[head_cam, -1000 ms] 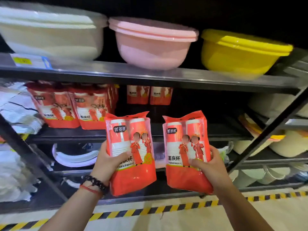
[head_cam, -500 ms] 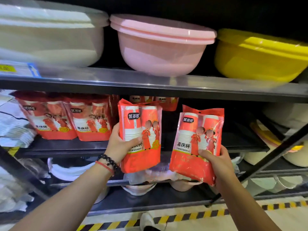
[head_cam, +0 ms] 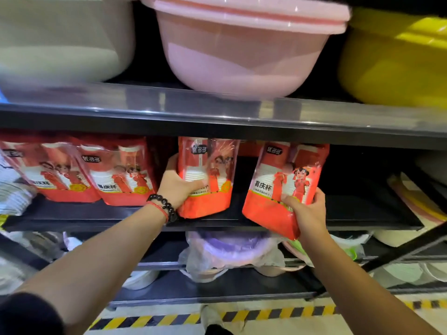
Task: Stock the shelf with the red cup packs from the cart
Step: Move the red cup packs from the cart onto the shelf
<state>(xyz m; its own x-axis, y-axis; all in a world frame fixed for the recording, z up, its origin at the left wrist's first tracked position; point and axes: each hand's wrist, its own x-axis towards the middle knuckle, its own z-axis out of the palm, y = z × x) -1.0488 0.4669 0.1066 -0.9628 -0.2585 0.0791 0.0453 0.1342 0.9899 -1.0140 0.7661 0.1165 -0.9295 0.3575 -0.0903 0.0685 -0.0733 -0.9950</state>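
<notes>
The left hand (head_cam: 180,187) grasps one cup pack (head_cam: 208,177) standing on the shelf (head_cam: 350,213); the right hand (head_cam: 307,211) grips another pack (head_cam: 280,189), tilted over the near edge. Released there, it may topple off.

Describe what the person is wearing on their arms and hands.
Both forearms are bare. The left hand has two bands at the wrist: a black bead bracelet and a thin red string bracelet beside it. A dark sleeve shows at the upper left arm. The right hand and wrist are bare, with no rings visible on either hand.
</notes>
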